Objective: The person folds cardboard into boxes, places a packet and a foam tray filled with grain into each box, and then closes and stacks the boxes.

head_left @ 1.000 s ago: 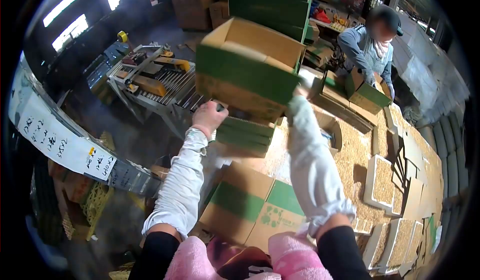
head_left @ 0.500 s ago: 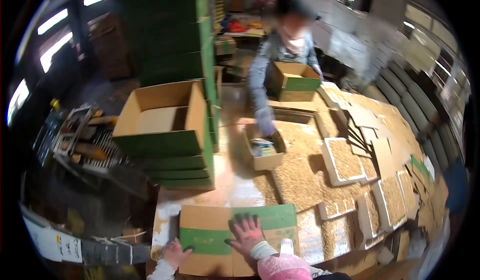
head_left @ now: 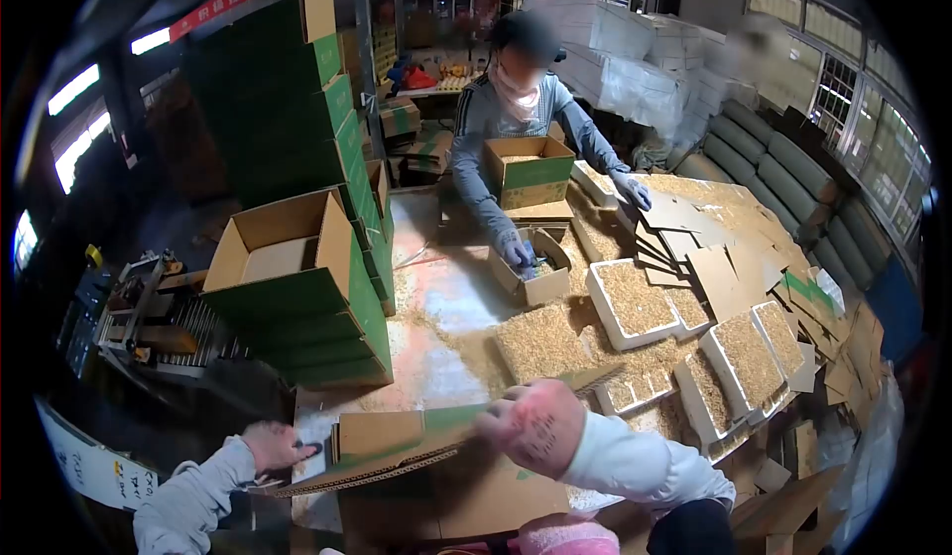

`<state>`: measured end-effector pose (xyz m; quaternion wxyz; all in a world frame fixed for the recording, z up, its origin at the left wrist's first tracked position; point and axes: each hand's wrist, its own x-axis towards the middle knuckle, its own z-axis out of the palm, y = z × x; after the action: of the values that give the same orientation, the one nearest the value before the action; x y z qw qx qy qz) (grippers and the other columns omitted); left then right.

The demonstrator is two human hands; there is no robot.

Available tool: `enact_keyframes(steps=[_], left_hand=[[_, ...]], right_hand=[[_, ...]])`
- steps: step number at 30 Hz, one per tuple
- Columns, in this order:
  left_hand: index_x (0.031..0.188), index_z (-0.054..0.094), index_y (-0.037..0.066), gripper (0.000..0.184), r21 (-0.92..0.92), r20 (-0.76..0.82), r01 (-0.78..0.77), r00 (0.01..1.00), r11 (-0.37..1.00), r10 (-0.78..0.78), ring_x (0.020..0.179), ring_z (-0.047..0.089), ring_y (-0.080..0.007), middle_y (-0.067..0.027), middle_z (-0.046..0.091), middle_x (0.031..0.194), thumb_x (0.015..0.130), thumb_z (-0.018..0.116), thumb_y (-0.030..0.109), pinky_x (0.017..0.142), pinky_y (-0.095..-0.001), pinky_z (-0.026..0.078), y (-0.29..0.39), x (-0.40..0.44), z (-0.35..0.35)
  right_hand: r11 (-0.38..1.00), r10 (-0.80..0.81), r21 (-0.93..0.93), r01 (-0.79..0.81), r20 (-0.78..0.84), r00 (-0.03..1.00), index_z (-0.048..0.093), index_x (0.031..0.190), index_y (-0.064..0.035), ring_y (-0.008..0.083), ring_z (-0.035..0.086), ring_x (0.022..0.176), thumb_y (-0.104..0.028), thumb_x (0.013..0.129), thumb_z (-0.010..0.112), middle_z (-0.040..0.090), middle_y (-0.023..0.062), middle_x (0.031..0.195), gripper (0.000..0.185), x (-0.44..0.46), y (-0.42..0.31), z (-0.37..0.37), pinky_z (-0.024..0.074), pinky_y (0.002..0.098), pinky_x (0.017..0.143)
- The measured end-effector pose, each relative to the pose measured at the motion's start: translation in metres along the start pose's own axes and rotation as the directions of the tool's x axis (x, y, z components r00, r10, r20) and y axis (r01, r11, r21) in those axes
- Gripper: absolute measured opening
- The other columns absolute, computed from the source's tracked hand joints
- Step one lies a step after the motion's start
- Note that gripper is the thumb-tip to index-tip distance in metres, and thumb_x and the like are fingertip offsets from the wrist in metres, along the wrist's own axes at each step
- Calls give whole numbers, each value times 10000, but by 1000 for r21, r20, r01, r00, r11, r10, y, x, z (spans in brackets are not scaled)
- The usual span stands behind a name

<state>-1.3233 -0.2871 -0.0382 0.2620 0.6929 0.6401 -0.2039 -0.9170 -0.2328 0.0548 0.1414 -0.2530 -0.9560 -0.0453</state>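
A flat, folded cardboard box [head_left: 382,461] with a green band is tilted up over further flat cardboard [head_left: 446,505] at the table's near edge. My right hand [head_left: 535,426] is closed round its upper right edge. At the left end of the same sheet is my left hand [head_left: 273,448], its fingers partly spread; whether it touches the sheet is unclear. Beyond, to the left, an open box [head_left: 283,287] sits on a stack of green and brown boxes.
A co-worker [head_left: 526,99] across the table has one hand in a small carton [head_left: 545,277] and the other on cardboard sheets [head_left: 674,213]. White trays of straw-like filling [head_left: 635,302] cover the right side. A roller conveyor [head_left: 193,332] stands at the left.
The folded box has been lifted from lying flat, with my right hand now closed on its edge. My left hand has moved left and up. The co-worker's other hand has reached to the sheets.
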Motion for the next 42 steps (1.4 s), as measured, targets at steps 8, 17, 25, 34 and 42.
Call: enact_keyframes(steps=[8,17,25,34,42], left_hand=[[1112,599,166,340,-68,-189,-628,771,775,608,706,595,-314,-165,615,749,858,489,364,655,-374,469,96,2,-66],[1164,531,79,434,505,-696,-108,536,856,478,544,575,-219,-106,627,839,775,591,262,509,-321,424,131,-10,-123],[1318,395,231,559,804,-314,-483,152,348,937,431,407,-73,-9,467,1313,770,419,123,451,-168,385,198,97,-128],[1229,515,106,384,36,-293,-984,154,172,944,1024,567,-267,-137,490,1270,854,509,186,916,-320,425,231,198,-27],[1318,263,-22,881,-332,-564,-527,776,782,283,1051,527,-302,-235,505,1180,708,618,504,894,-335,430,157,97,-125]], right_hand=[[992,60,-100,-81,-202,978,543,1114,-84,280,485,1102,-172,769,518,495,111,1232,356,-27,-6,35,395,426,918],[862,-147,460,212,-173,974,565,627,-136,177,579,841,-132,520,604,574,-44,662,114,-60,51,-11,406,440,932],[-55,60,911,-408,411,910,551,1155,-2,207,575,967,-186,834,551,615,105,1061,371,-77,54,106,434,293,867],[569,632,666,-482,20,774,262,1345,23,375,261,1287,-391,674,727,332,259,1337,915,-105,29,77,242,438,1047],[385,879,677,-628,-62,472,210,1324,101,348,419,1177,-286,559,821,406,283,1265,1052,-106,31,132,332,365,1002]])
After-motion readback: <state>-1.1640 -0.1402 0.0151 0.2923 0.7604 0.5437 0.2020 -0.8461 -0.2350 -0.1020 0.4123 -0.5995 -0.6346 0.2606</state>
